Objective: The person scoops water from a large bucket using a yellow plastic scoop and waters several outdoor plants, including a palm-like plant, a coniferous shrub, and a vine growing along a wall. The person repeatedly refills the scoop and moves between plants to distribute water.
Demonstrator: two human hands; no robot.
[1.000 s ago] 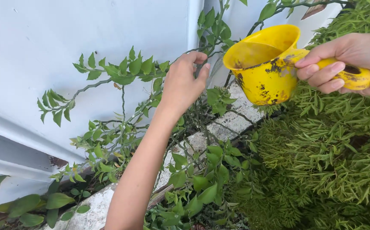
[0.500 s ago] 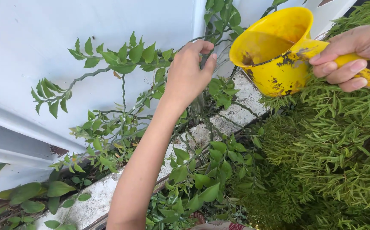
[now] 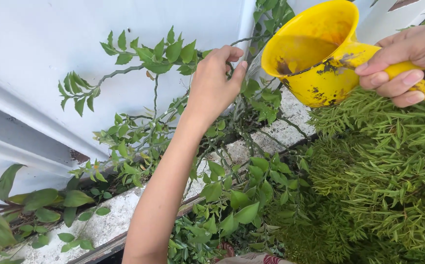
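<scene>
Holding a thin green stem [image 3: 232,68] aside is the step in hand: the left hand [image 3: 215,85] has its fingers pinched shut around that stem, high up against the white wall [image 3: 51,44], with the forearm reaching up through the leaves. The right hand [image 3: 408,63] is closed around the handle of a yellow scoop [image 3: 315,54], a cup-shaped dipper smeared with dark dirt, which hangs in the air just beside the left hand and above the plants, its mouth turned towards the left hand and the wall. Whether there is water inside is hard to tell; the inside looks mostly bare, with some dark specks.

By my judgement the next move calls for tipping the scoop carefully, so that whatever it holds lands at the foot of the climbing plant and not on the leaves or on the left wrist, which sits right below the rim.

Around them, a speckled concrete ledge [image 3: 100,220] runs along the base of the wall. A dense fine-leaved bush [image 3: 383,186] fills the right side, directly under the scoop, and broader-leaved shoots [image 3: 242,205] crowd the middle. These tangled stems stand between the scoop and the soil, which is itself hidden from view.
</scene>
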